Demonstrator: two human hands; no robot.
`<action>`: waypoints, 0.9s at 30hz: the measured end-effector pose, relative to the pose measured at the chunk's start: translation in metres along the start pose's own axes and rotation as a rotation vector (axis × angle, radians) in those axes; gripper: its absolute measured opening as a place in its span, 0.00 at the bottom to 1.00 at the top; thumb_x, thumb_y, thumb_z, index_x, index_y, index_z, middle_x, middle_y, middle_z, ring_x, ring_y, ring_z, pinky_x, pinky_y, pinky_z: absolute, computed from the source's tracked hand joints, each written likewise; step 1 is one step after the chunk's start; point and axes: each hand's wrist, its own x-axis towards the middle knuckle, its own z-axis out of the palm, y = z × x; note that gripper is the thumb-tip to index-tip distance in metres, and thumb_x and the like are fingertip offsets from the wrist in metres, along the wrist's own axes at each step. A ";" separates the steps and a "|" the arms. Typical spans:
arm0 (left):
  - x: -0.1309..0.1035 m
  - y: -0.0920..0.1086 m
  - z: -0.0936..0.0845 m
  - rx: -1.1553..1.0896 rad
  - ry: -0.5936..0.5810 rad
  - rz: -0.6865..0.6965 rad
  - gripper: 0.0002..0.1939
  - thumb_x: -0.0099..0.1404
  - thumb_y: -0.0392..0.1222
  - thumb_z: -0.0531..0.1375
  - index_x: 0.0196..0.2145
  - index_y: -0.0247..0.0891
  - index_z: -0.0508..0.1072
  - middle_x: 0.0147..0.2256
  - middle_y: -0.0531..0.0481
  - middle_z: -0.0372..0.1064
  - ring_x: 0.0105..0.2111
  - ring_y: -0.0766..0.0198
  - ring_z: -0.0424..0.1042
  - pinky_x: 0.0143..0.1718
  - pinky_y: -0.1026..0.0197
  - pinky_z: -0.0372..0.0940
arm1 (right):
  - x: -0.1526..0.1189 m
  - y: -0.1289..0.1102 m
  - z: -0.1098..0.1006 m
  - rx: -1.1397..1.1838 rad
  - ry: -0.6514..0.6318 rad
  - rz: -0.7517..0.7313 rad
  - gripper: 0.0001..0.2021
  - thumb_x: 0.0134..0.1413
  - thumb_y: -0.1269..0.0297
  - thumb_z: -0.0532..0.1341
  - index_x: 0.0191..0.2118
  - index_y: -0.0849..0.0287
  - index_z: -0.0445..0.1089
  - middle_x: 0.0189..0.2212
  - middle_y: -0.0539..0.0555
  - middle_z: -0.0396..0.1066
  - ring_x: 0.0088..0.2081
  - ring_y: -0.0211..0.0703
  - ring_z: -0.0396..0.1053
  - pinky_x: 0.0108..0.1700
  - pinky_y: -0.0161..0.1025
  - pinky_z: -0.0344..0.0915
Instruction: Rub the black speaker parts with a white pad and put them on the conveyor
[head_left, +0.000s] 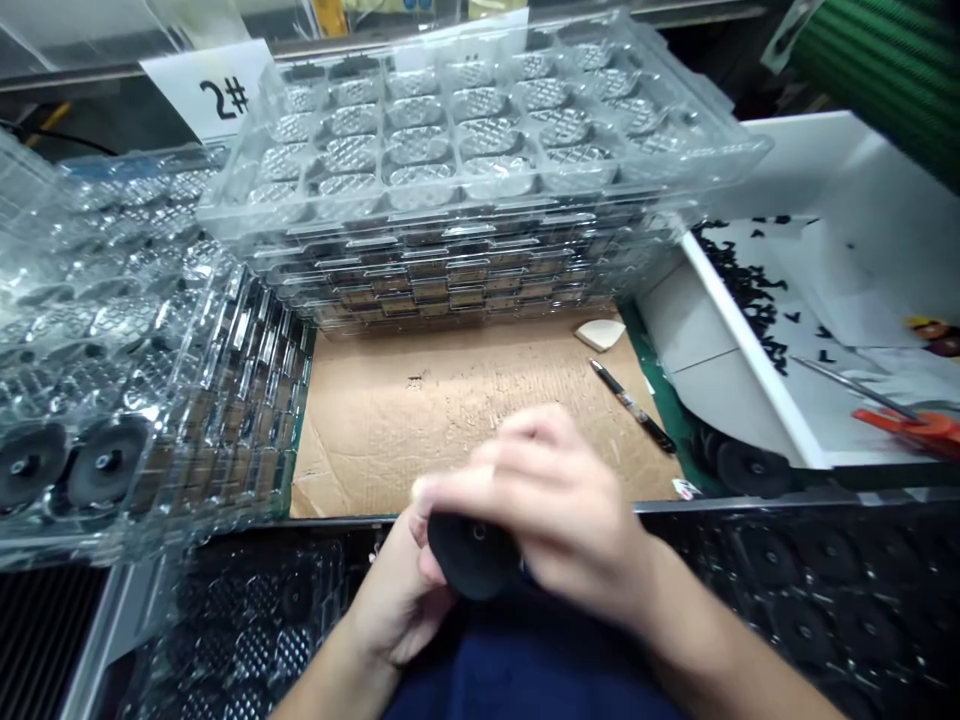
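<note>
The black disc (pixel 474 566) is up just this side of the cardboard sheet (pixel 360 420), left hand (pixel 405 605) pinching its rim, right hand (pixel 559 505) curled over it (too blurry to tell if gripping), and imo it's light, stiffish, maybe slick, so stick to the rim.

Cardboard (pixel 375 400) on a green counter (pixel 666 398)
Trays (pixel 450 206) stacked left and far, white bin (pixel 750 348) right, pen (pixel 632 405) and wedge (pixel 600 334) on the cardboard.
</note>
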 end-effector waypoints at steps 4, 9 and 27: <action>-0.002 0.007 -0.001 -0.181 0.024 -0.064 0.30 0.44 0.48 0.68 0.47 0.50 0.69 0.45 0.50 0.72 0.43 0.54 0.73 0.42 0.57 0.68 | -0.022 0.040 0.009 0.121 0.040 0.581 0.12 0.56 0.69 0.56 0.45 0.54 0.70 0.40 0.50 0.73 0.39 0.39 0.69 0.40 0.37 0.66; 0.004 0.008 -0.011 -0.248 0.071 -0.036 0.29 0.46 0.46 0.67 0.48 0.50 0.68 0.49 0.48 0.70 0.45 0.53 0.72 0.42 0.58 0.70 | -0.074 0.064 0.048 0.059 -0.026 0.778 0.15 0.56 0.65 0.54 0.48 0.58 0.68 0.38 0.56 0.70 0.33 0.42 0.71 0.34 0.40 0.70; 0.014 -0.003 -0.010 -0.215 0.174 0.073 0.28 0.46 0.46 0.68 0.47 0.44 0.71 0.44 0.46 0.73 0.44 0.56 0.72 0.42 0.62 0.69 | -0.024 0.013 0.022 -0.120 0.127 0.486 0.13 0.60 0.66 0.53 0.49 0.55 0.64 0.42 0.54 0.71 0.42 0.43 0.68 0.43 0.40 0.64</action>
